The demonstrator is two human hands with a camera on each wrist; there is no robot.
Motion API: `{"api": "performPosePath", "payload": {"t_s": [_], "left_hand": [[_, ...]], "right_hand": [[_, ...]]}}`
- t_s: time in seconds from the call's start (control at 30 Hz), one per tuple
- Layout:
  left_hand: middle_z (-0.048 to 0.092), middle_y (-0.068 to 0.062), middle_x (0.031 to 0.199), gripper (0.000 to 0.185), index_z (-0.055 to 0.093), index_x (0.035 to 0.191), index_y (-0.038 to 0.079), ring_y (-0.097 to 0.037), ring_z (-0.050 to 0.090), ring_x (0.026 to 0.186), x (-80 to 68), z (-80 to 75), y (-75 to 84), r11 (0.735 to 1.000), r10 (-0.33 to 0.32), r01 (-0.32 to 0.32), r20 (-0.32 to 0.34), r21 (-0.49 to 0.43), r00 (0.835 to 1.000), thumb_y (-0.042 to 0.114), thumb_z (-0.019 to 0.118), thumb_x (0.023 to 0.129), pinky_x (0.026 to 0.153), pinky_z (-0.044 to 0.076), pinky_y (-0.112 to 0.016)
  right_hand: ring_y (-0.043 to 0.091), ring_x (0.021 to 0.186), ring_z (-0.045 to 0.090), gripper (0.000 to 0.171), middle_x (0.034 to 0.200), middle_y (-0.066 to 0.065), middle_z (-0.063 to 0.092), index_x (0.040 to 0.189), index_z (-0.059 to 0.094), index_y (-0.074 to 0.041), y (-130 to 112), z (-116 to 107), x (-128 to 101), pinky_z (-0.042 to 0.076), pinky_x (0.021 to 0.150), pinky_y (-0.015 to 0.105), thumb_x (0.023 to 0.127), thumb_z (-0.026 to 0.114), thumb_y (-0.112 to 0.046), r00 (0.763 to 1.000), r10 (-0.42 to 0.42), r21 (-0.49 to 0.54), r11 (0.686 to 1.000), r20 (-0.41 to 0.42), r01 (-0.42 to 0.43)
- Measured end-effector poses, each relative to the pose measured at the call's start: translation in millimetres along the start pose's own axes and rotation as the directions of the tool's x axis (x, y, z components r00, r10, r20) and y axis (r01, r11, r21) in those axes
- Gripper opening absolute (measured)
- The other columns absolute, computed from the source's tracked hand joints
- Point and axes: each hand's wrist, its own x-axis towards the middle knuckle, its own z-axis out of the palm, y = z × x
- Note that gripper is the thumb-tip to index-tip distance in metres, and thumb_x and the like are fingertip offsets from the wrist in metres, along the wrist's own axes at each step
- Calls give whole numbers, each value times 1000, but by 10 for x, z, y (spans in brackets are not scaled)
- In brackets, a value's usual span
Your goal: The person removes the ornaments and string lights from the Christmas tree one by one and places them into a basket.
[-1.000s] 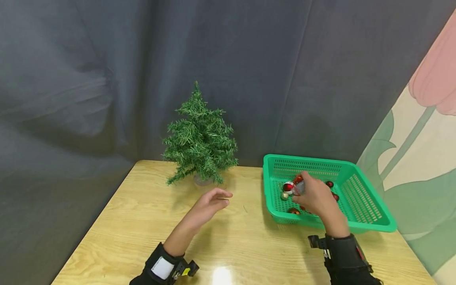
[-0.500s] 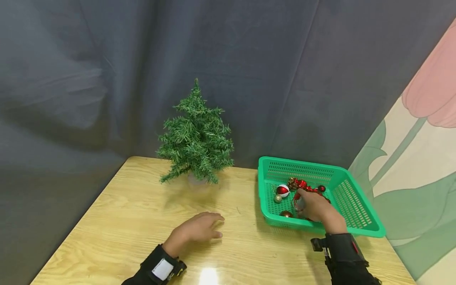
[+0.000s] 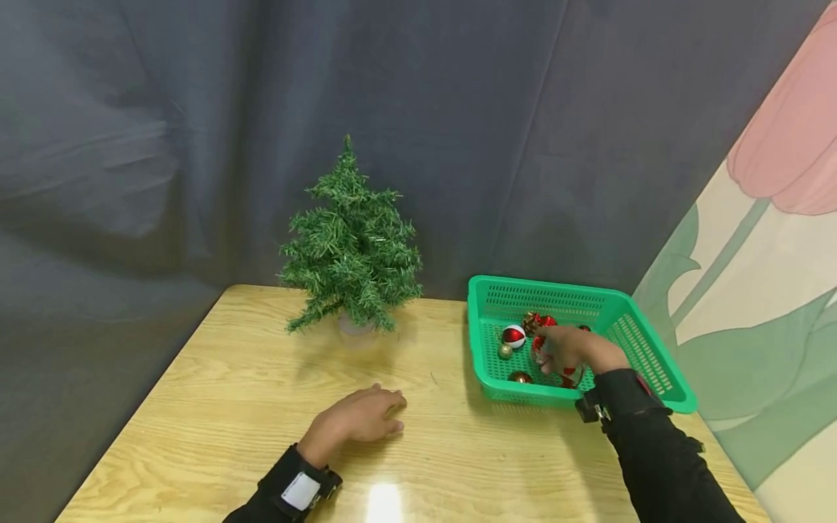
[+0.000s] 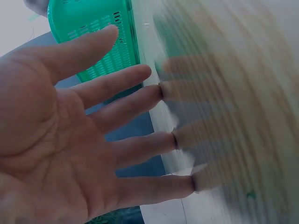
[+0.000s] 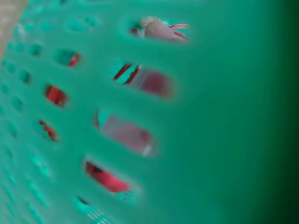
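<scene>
Head view: a red-and-silver ornament [image 3: 541, 354] sits inside the green basket [image 3: 644, 349] at the right of the bench [image 3: 216, 385], gripped by the curled fingers of the right hand [image 3: 567, 350]. Other baubles lie close by, among them a red-and-white ball [image 3: 514, 335] to its left. The left hand [image 3: 360, 419] rests flat on the bench, fingers spread wide. A small green tree [image 3: 349, 247] stands at the far edge.
</scene>
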Motion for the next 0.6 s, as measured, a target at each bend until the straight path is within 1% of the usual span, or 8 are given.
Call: {"api": "performPosePath", "payload": {"t_s": [0.03, 0.1, 0.2, 0.27, 0.37, 0.43, 0.53, 0.6], "left_hand": [[46, -5, 155, 47, 55, 142, 17, -35, 34, 148, -6, -8, -1, 1000, 4, -4, -4, 0, 1000, 35, 61, 99, 122, 26, -50], [46, -5, 155, 47, 55, 143, 16, -34, 35, 148, -18, -20, 0, 1000, 4, -4, -11, 1, 1000, 35, 60, 99, 123, 26, -48], [47, -6, 154, 47, 55, 142, 14, -31, 39, 146, -33, -28, 8, 1000, 12, -12, -18, 6, 1000, 34, 60, 100, 123, 25, -47], [48, -6, 153, 47, 55, 143, 14, -29, 41, 145, -43, -16, 12, 1000, 13, -13, -16, 7, 1000, 34, 59, 100, 124, 25, -45], [48, -5, 153, 47, 54, 143, 15, -27, 43, 144, -46, 5, 17, 1000, 11, -11, -11, -1, 1000, 34, 58, 101, 124, 24, -43], [48, -5, 154, 47, 53, 144, 16, -27, 41, 145, -27, 9, 33, 1000, 9, -9, -10, -2, 1000, 35, 57, 101, 124, 24, -43], [47, -4, 154, 47, 53, 144, 18, -30, 38, 147, -7, 10, 55, 1000, 1, -1, -13, 0, 1000, 36, 57, 101, 123, 26, -45], [47, -4, 154, 47, 53, 144, 17, -29, 38, 147, 4, 16, 65, 1000, 2, -2, -13, 4, 1000, 36, 57, 101, 123, 25, -45]], "right_hand": [[22, 96, 61, 82, 101, 5, 65, 152, 30, 5, 8, -2, 22, 44, 68, 32, 86, 77, -7, 1000, 7, 3, 1000, 16, -7], [23, 96, 61, 81, 101, 4, 64, 151, 31, 7, 26, 14, 60, 45, 69, 33, 86, 77, -9, 999, -2, 14, 1000, 40, 1], [22, 91, 59, 69, 101, 7, 64, 144, 41, 6, 74, 72, 92, 45, 67, 32, 87, 76, -10, 999, -26, 28, 999, 36, 25], [21, 80, 58, 59, 104, 12, 64, 139, 45, 4, 122, 125, 100, 44, 62, 31, 88, 74, -6, 999, -33, 49, 998, 9, 33], [21, 77, 54, 51, 117, 26, 59, 137, 49, 4, 199, 185, 84, 41, 59, 31, 89, 68, 3, 997, -35, 47, 998, -65, 38], [21, 72, 51, 49, 123, 31, 54, 137, 50, 3, 239, 190, 52, 38, 57, 32, 90, 62, 7, 994, -26, 32, 999, -103, 29], [24, 75, 50, 49, 130, 37, 48, 136, 51, 5, 260, 184, -1, 36, 58, 34, 89, 58, 11, 989, -48, -16, 999, -142, 46], [33, 83, 58, 50, 133, 38, 46, 137, 52, 5, 241, 181, -51, 43, 61, 36, 88, 61, 9, 983, -68, -60, 996, -170, 58]]}}
